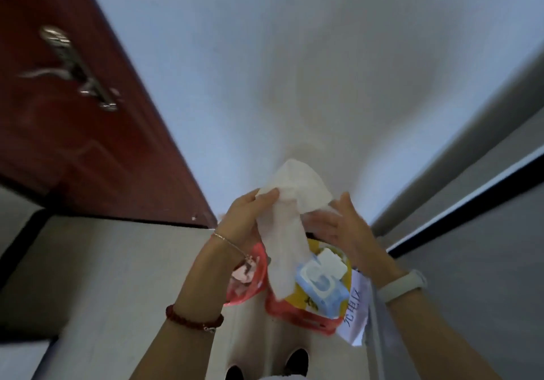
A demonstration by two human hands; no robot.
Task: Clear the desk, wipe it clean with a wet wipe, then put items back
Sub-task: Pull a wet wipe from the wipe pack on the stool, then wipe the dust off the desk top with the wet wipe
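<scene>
A white wet wipe (290, 226) hangs unfolded in front of me, its top bunched and its tail dangling down. My left hand (245, 223) pinches its upper left edge between thumb and fingers. My right hand (344, 226) is beside the wipe with straight, spread fingers touching its right side. Below the hands, a blue wet-wipe pack (321, 282) with its white lid flipped up lies on a yellow packet in a red basket (297, 315).
A second red container (250, 285) with pinkish contents sits left of the basket on the floor. A dark red door (73, 108) with a metal handle is at left. A white paper with characters (356, 312) lies at right, against a grey panel (471, 261).
</scene>
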